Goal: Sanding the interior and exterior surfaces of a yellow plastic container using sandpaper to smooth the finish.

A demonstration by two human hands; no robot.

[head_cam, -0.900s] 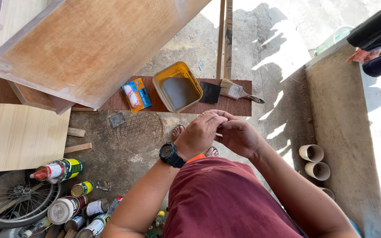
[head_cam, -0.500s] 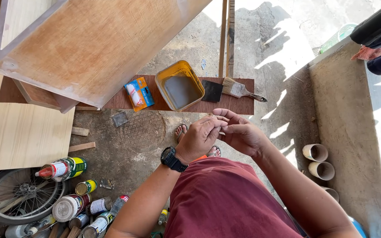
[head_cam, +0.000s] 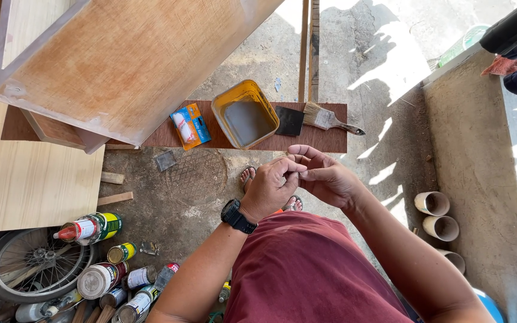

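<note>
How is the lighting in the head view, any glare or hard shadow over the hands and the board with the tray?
Head view: hard sun blows out the ground at upper right, with sharp jagged shadows beside it; the left hand and right hand sit in even shade, sharp, not blurred; the yellow tray and brush on the brown board are shaded and clear; edges bend slightly from the wide lens.

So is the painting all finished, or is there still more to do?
Not finished, it seems. The wooden cabinet already looks coated in reddish-brown, unevenly. The yellow tray holds dark liquid and the brush lies beside it on a board, unused now. The left hand and right hand are pressed together, fingers working at something too small to see. The pale panel looks bare.
</note>
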